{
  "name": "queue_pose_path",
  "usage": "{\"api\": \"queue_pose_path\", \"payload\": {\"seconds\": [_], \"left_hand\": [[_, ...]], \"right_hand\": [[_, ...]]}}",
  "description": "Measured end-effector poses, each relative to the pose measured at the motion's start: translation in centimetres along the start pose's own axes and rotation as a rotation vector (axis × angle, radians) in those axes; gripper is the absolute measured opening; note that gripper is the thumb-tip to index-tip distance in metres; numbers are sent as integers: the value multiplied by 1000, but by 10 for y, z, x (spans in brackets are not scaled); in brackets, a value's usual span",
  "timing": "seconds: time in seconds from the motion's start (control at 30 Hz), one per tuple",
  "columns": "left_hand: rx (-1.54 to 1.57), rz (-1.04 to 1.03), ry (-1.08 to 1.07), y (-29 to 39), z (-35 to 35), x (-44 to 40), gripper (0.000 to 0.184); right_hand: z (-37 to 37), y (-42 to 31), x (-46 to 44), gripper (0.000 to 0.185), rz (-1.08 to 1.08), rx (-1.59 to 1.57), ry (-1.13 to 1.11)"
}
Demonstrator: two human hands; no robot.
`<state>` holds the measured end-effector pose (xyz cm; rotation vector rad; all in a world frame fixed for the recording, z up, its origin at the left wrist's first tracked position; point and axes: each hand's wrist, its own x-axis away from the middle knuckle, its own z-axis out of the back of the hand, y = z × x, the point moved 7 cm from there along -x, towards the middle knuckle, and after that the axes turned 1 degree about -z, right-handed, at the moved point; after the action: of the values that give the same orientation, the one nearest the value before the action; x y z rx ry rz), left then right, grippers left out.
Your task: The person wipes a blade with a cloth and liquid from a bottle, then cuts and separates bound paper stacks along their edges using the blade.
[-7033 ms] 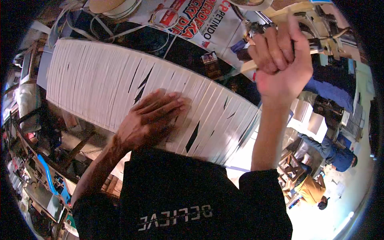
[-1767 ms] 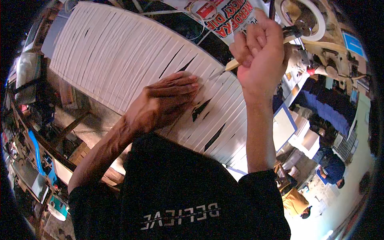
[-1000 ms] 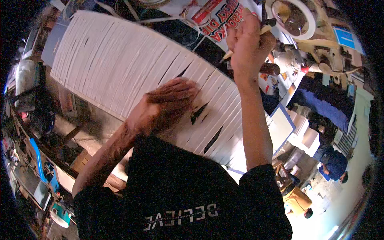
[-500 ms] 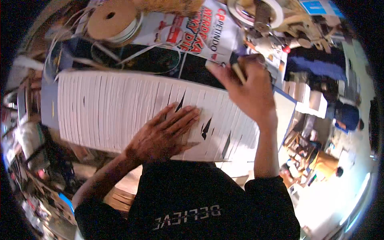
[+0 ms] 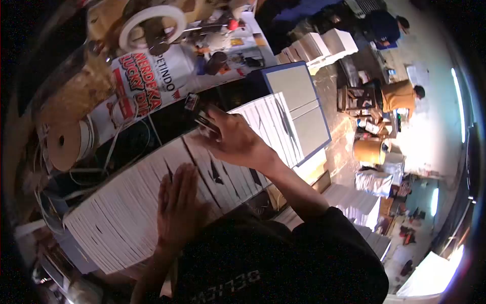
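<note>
A long row of white book blocks (image 5: 131,210), packed edge to edge, runs diagonally across the work surface. Dark gaps show between some of them near the middle and right. My left hand (image 5: 176,205) lies flat on the row with its fingers stretched out. Over the row's far edge, my right hand (image 5: 235,139) is closed around a small dark object (image 5: 192,104) with a pale patch on its end; its kind is unclear. A blue-edged grey board (image 5: 296,91) lies past the row's right end.
A spool of white tape (image 5: 66,144), a white ring roll (image 5: 126,30) and a printed sack (image 5: 136,83) lie on the far side. Paper stacks (image 5: 324,48) stand beyond the board. Other people (image 5: 397,96) are at the back right, near a yellow drum (image 5: 367,151).
The view has swung, so the row now slants and more of the room shows. My right hand has come from beyond the row to above its far edge. My left hand stays on the row.
</note>
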<state>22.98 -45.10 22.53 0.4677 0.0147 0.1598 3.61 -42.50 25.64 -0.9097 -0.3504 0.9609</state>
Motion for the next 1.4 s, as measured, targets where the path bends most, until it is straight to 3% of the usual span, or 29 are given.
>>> {"api": "queue_pose_path", "payload": {"seconds": [0.1, 0.17, 0.2, 0.23, 0.37, 0.5, 0.63, 0.7, 0.87, 1.03, 1.07, 1.17, 1.2, 1.3, 1.4], "left_hand": [[-22, 1, 20, -2, -3, 5, 85], [-14, 25, 31, -2, -2, 4, 85], [-47, 47, 34, -3, 0, 8, 85], [-40, 26, 43, 0, 1, 8, 82], [-32, 33, 56, 7, 7, 5, 80], [-48, 5, 140, 5, 8, 3, 82], [-12, 80, 80, 1, 14, 9, 82], [70, -7, 117, 4, 13, 12, 79], [101, 4, 85, 3, 13, 14, 78], [116, -23, 112, -1, 9, 12, 78], [128, -26, 108, -1, 9, 11, 78], [86, -48, 62, -2, 11, 7, 77], [91, -52, 62, -3, 12, 5, 77], [76, -83, 1, -6, 8, 1, 77], [114, -207, 28, -8, -4, -2, 70]], "right_hand": [[21, -16, -4, 29, 80, 72, 39], [29, -12, -4, 25, -319, -563, -250], [41, -16, 2, 26, -280, -848, -229], [54, -16, 8, 30, -331, -942, -136], [103, -24, 21, 40, -478, -924, 60], [119, -35, 35, 40, -291, -946, 222], [113, -26, 43, 47, -221, -960, 235], [107, -30, 42, 46, -247, -955, 240], [79, -45, 27, 51, -185, -883, 191], [66, -56, 8, 40, -209, -851, 213], [65, -64, 6, 25, -215, -876, 293], [60, -63, -8, 11, -282, -992, 336], [56, -74, -16, 21, -216, -921, 339], [50, -97, -23, 22, -175, -721, 183], [42, -107, -34, 27, -181, -651, 280]]}}
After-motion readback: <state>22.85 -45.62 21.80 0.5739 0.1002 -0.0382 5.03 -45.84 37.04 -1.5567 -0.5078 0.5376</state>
